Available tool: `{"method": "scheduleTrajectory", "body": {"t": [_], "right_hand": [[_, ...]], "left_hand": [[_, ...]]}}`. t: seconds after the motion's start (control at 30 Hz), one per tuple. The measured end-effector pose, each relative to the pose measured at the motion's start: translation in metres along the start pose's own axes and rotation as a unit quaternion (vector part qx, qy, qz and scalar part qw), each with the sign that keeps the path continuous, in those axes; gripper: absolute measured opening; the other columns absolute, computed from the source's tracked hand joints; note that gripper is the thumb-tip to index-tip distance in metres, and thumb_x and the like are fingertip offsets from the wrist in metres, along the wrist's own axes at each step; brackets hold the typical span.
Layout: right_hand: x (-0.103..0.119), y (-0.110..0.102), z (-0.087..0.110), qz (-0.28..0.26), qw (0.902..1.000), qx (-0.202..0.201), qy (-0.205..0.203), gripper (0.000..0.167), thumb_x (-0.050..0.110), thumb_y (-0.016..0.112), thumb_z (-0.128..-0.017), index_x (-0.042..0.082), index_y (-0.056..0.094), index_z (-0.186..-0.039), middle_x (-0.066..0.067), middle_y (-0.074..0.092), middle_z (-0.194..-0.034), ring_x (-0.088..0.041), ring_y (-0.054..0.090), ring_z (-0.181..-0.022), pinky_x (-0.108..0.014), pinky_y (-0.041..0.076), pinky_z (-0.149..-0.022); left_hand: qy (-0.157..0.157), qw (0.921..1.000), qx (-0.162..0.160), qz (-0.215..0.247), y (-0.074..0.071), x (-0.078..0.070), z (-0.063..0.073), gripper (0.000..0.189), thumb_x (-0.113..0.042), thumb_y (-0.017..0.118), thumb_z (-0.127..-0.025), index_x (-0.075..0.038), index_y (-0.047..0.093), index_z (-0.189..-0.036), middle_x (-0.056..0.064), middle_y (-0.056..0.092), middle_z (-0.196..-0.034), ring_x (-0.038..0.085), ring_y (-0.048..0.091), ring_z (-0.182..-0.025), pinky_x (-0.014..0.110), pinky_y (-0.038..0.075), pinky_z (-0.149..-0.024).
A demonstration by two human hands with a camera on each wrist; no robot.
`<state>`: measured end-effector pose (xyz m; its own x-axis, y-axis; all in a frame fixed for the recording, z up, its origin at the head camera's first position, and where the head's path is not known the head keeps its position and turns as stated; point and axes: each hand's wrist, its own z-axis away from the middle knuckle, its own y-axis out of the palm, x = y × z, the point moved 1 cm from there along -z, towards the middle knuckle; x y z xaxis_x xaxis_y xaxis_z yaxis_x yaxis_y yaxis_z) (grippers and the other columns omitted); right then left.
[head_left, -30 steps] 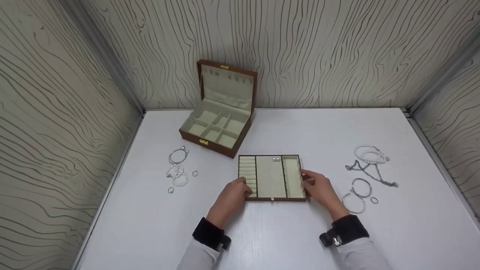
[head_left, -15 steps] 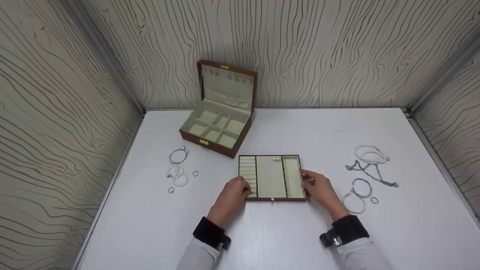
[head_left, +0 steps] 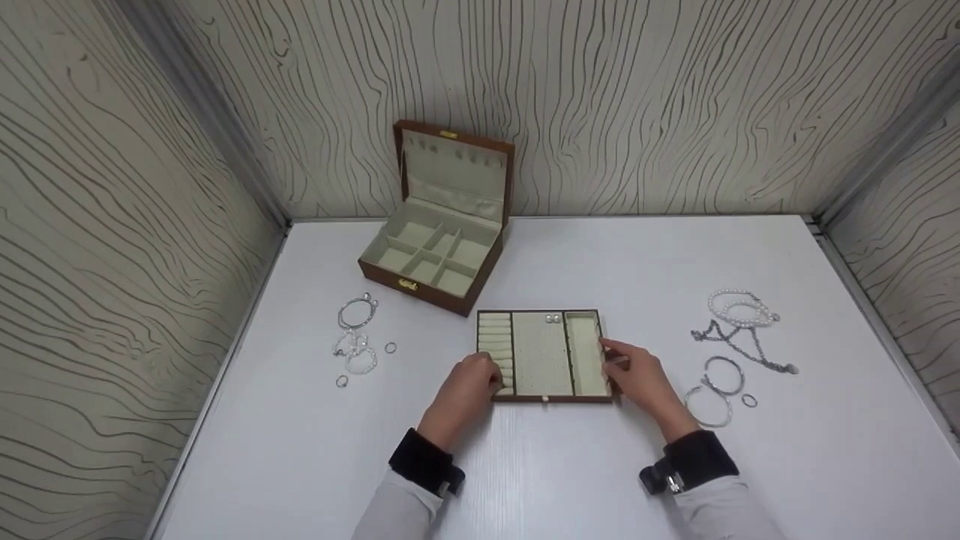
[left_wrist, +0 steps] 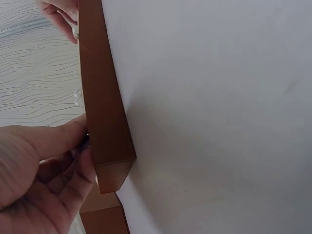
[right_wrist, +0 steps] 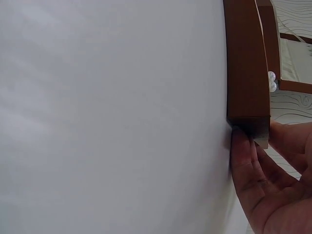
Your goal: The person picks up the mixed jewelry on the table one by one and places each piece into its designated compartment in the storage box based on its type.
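A brown jewelry tray (head_left: 541, 360) with cream lining lies flat on the table, with ring rolls (head_left: 495, 334) along its left side. My left hand (head_left: 463, 384) is over the near end of these rolls. In the left wrist view, its thumb and fingers (left_wrist: 73, 181) pinch a small dark thing at the tray's top edge, mostly hidden. My right hand (head_left: 639, 376) grips the tray's right side. Its thumb is over the top edge and a fingertip (right_wrist: 242, 148) is low on the side. Two pearl earrings (head_left: 553, 319) sit in the middle panel.
Behind the tray stands an open brown jewelry box (head_left: 420, 293) with several compartments. At left lie bracelets (head_left: 357, 312) and two rings (head_left: 390, 347). To the right are a pearl necklace (head_left: 739, 307), a chain (head_left: 739, 343), two bangles (head_left: 708, 406) and a ring (head_left: 749, 400).
My left hand has shifted slightly right and turned a little over the ring rolls. The right hand and the tray have stayed in place.
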<state>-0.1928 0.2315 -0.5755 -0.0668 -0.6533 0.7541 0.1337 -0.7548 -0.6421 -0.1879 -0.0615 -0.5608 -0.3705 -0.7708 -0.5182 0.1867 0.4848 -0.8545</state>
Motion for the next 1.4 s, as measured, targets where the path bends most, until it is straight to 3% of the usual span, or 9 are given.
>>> {"method": "scheduleTrajectory", "body": {"t": [0.23, 0.43, 0.63, 0.77, 0.9, 0.97, 1.13, 1.27, 1.4], "right_hand": [[-0.001, 0.001, 0.001, -0.001, 1.0000, -0.003, -0.004, 0.046, 0.001, 0.059, -0.094, 0.000, 0.052, -0.139, -0.019, 0.062, -0.117, -0.030, 0.063, -0.098, -0.031, 0.053, -0.068], [0.000, 0.000, 0.001, 0.000, 1.0000, -0.003, -0.007, 0.046, 0.000, 0.058, -0.094, -0.001, 0.051, -0.140, -0.020, 0.062, -0.117, -0.030, 0.063, -0.099, -0.032, 0.053, -0.068], [-0.001, 0.000, 0.001, -0.005, 1.0000, -0.002, -0.002, 0.048, 0.001, 0.057, -0.095, 0.000, 0.048, -0.142, -0.021, 0.061, -0.120, -0.031, 0.063, -0.101, -0.034, 0.052, -0.070], [-0.001, 0.001, 0.000, -0.001, 1.0000, -0.001, -0.002, 0.049, 0.001, 0.057, -0.095, 0.000, 0.047, -0.143, -0.021, 0.061, -0.120, -0.033, 0.062, -0.103, -0.035, 0.052, -0.073], [-0.002, 0.001, 0.001, 0.001, 1.0000, 0.002, -0.002, 0.049, 0.002, 0.057, -0.095, -0.001, 0.047, -0.143, -0.021, 0.060, -0.121, -0.033, 0.062, -0.103, -0.036, 0.053, -0.074], [-0.002, 0.002, 0.001, 0.001, 1.0000, 0.003, 0.000, 0.049, 0.002, 0.057, -0.095, -0.001, 0.046, -0.143, -0.022, 0.060, -0.121, -0.032, 0.062, -0.103, -0.036, 0.054, -0.074], [-0.002, 0.003, 0.001, -0.002, 1.0000, 0.004, 0.007, 0.049, 0.002, 0.057, -0.096, -0.001, 0.046, -0.144, -0.022, 0.059, -0.123, -0.032, 0.062, -0.104, -0.034, 0.054, -0.074], [0.000, 0.002, 0.001, -0.004, 0.9999, 0.007, 0.013, 0.049, 0.002, 0.057, -0.096, -0.001, 0.045, -0.144, -0.022, 0.059, -0.125, -0.032, 0.062, -0.105, -0.033, 0.054, -0.073], [0.000, 0.002, 0.001, -0.003, 0.9999, 0.007, 0.010, 0.049, 0.002, 0.056, -0.097, -0.001, 0.044, -0.144, -0.022, 0.059, -0.124, -0.030, 0.062, -0.103, -0.033, 0.053, -0.072]], "left_hand": [[0.001, 1.0000, -0.009, 0.002, 0.002, 0.000, 0.005, 0.011, 0.003, 0.071, -0.084, -0.008, 0.075, -0.083, -0.006, 0.058, -0.080, 0.010, 0.056, -0.076, 0.024, 0.049, -0.068], [0.004, 0.9989, -0.015, 0.044, 0.002, 0.003, 0.015, 0.011, -0.001, 0.068, -0.090, -0.006, 0.076, -0.094, -0.005, 0.058, -0.089, 0.012, 0.059, -0.086, 0.025, 0.051, -0.078], [0.012, 0.9946, -0.017, 0.101, -0.004, 0.012, 0.027, 0.015, 0.001, 0.065, -0.092, -0.004, 0.075, -0.102, 0.000, 0.065, -0.096, 0.015, 0.062, -0.092, 0.027, 0.052, -0.082], [0.002, 0.9930, -0.042, 0.110, -0.012, 0.023, 0.036, 0.016, 0.001, 0.066, -0.091, -0.002, 0.073, -0.105, 0.003, 0.066, -0.097, 0.017, 0.063, -0.091, 0.031, 0.053, -0.081], [-0.036, 0.9923, -0.079, 0.089, -0.023, 0.041, 0.047, 0.018, 0.001, 0.067, -0.089, -0.003, 0.072, -0.107, 0.004, 0.067, -0.097, 0.018, 0.063, -0.087, 0.034, 0.053, -0.076], [-0.076, 0.9893, -0.092, 0.083, -0.029, 0.051, 0.053, 0.019, -0.001, 0.067, -0.090, -0.004, 0.072, -0.107, 0.003, 0.066, -0.095, 0.017, 0.062, -0.086, 0.034, 0.053, -0.074], [-0.180, 0.9725, -0.129, 0.073, -0.049, 0.078, 0.064, 0.020, -0.001, 0.067, -0.089, -0.006, 0.072, -0.108, 0.002, 0.066, -0.093, 0.017, 0.062, -0.083, 0.035, 0.053, -0.072], [-0.223, 0.9610, -0.159, 0.041, -0.068, 0.099, 0.070, 0.022, 0.002, 0.066, -0.088, -0.001, 0.071, -0.109, 0.008, 0.067, -0.094, 0.022, 0.065, -0.084, 0.039, 0.054, -0.069], [-0.255, 0.9528, -0.164, 0.014, -0.089, 0.121, 0.076, 0.025, 0.005, 0.065, -0.086, 0.003, 0.070, -0.111, 0.014, 0.067, -0.097, 0.029, 0.066, -0.087, 0.045, 0.054, -0.069]]}}
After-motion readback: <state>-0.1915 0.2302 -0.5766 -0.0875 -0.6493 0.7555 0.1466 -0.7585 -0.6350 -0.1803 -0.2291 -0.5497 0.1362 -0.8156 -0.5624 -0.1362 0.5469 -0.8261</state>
